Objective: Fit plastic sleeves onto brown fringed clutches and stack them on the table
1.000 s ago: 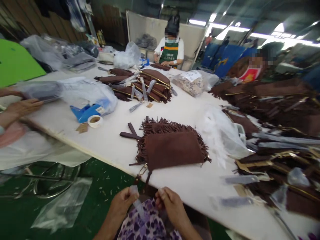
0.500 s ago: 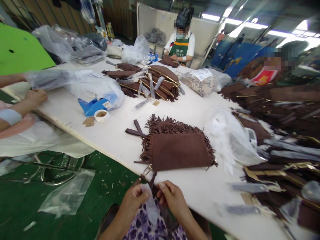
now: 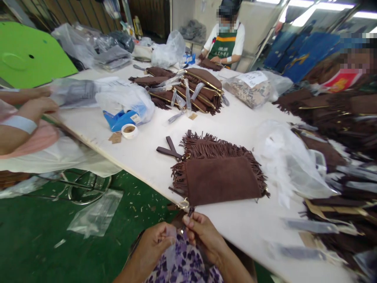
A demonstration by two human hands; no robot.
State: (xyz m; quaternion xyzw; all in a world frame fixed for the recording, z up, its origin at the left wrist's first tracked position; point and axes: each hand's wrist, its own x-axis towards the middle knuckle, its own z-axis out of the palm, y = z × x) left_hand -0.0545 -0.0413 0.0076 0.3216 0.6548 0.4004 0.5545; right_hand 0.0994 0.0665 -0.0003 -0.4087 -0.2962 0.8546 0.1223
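A dark brown fringed clutch bag (image 3: 224,179) lies on the table before me, its wrist strap (image 3: 169,149) sticking out at the left. From its near left corner a gold-coloured metal clasp (image 3: 183,203) hangs at the table edge. Below that corner, my right hand (image 3: 204,236) pinches a thin dark brown strap (image 3: 191,214) with a small metal piece under it. Over my lap, my left hand (image 3: 154,245) is closed on a clear plastic sleeve (image 3: 171,245), which hangs down against the patterned cloth. The two hands are slightly apart.
More brown bags (image 3: 203,84) are piled mid-table and along the right. A plastic bag (image 3: 282,157) lies right of my clutch. A blue tape dispenser (image 3: 122,119) and tape roll (image 3: 129,131) lie left. Co-workers sit at the left, far side (image 3: 224,47) and right.
My left hand has drawn down and left with the plastic sleeve, away from the strap. My right hand now pinches the strap. The whole view has shifted slightly, moving the table things rightward.
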